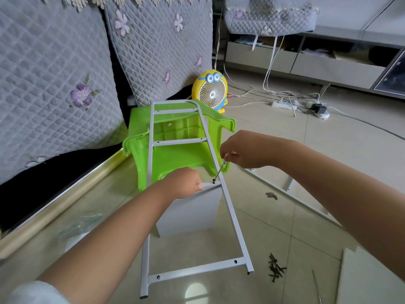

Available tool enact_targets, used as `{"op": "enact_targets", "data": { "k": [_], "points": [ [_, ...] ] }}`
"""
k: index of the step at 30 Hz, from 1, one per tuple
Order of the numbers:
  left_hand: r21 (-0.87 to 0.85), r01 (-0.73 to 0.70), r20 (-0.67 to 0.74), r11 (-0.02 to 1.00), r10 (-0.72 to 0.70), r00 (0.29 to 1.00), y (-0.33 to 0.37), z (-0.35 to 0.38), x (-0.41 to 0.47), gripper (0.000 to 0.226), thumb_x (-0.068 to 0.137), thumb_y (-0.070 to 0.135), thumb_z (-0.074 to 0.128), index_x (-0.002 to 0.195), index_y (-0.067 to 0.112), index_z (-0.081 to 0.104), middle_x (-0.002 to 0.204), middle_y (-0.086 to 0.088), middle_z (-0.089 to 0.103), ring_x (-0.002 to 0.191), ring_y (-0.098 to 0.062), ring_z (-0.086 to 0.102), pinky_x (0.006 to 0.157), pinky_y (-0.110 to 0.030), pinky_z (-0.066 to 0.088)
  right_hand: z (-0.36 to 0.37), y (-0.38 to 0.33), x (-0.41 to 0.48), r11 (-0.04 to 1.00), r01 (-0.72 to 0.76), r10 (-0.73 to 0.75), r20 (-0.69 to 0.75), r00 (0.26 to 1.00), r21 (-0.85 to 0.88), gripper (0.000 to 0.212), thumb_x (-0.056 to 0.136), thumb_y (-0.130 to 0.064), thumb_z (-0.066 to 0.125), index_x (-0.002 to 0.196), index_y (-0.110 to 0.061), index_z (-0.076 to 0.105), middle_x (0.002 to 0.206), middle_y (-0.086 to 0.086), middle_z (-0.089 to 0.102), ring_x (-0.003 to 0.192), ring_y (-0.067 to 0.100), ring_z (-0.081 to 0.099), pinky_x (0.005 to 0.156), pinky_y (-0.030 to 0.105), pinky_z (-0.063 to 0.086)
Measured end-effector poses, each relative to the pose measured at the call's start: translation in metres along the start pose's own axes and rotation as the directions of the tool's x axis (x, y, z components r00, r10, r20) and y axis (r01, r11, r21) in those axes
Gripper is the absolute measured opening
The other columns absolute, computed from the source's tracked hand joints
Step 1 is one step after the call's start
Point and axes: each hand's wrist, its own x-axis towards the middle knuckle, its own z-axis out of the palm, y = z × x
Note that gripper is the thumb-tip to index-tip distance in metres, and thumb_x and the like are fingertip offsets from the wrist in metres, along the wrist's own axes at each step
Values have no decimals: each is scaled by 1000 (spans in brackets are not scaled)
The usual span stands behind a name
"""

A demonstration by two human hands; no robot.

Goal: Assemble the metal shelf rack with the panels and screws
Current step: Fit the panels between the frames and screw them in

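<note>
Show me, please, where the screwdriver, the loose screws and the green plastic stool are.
screwdriver (218, 172): head view, on the thin metal shaft, above the tip.
loose screws (275, 268): head view, on the middle of the dark pile.
green plastic stool (182, 157): head view, on its inner wall, between the frame rails.

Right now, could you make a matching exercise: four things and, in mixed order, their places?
1 green plastic stool
2 yellow round fan
3 loose dark screws
4 thin metal screwdriver

A pinched by the right hand
B on the floor right of the white metal frame
C on its side under the frame
D upright behind the stool

Pairs: 1-C, 2-D, 3-B, 4-A
</note>
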Motion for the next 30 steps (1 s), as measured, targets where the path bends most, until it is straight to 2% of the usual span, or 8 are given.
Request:
{"op": "enact_targets", "data": {
  "k": [7,11,16,18,20,23,25,30],
  "points": [
    [-9,-5,-8,1000,5,1000,2,-1,-1,47,95,23,45,52,15,27,54,-4,27,65,-22,31,49,-30,14,-7,-16,15,988,15,-1,88,996,-155,29,98,-21,39,110,-3,58,109,12,60,104,26,53,76,27,36],
    [-20,4,-20,1000,-4,1000,4,-2,-3,47,94,22,46,51,14,27,54,-3,28,66,-22,32,48,-29,15,-9,-25,25,984,-15,37,119,992,-178,25,99,-21,36,110,-2,49,101,13,55,87,26,46,69,27,30],
    [-53,45,-106,998,-50,993,0,3,-6,50,89,25,54,49,13,26,53,-4,24,54,-20,25,51,-30,13,-7,-26,24,993,-57,73,157,985,-104,15,93,-7,37,79,-12,32,69,-1,34,70,23,40,61,31,31],
    [-84,60,-168,995,-73,983,-6,6,-11,49,85,22,58,49,13,26,53,-6,24,58,-23,28,53,-31,13,-5,-25,19,985,-19,46,158,986,-172,9,91,-2,39,86,-10,39,79,2,44,76,24,46,63,30,34],
    [-48,86,-169,995,-93,981,-11,6,-17,35,86,17,56,54,8,45,57,-13,34,65,-33,40,52,-32,22,-4,-21,15,967,10,19,110,994,-255,12,93,-5,42,103,-4,49,99,9,54,93,27,54,72,30,41],
    [138,159,-152,978,-138,979,-13,3,-25,27,93,23,49,91,0,63,75,-14,53,93,-33,58,67,-30,39,-7,-19,10,939,33,-4,84,996,-342,19,96,-14,42,109,-4,53,107,12,57,99,29,56,82,35,47],
    [235,164,-136,958,-135,981,-16,5,-25,30,95,26,45,99,3,63,91,-14,61,94,-31,58,73,-31,42,-8,-22,8,922,61,-25,97,995,-382,21,98,-18,40,107,-4,53,107,12,57,99,30,56,82,35,46],
    [303,109,-120,947,-76,990,-16,9,-25,27,95,22,44,99,6,64,96,-15,61,89,-30,57,69,-28,37,-8,-38,5,898,66,-32,85,996,-435,30,100,-25,34,112,-6,54,110,11,58,104,31,57,77,33,44]
  ]
}}
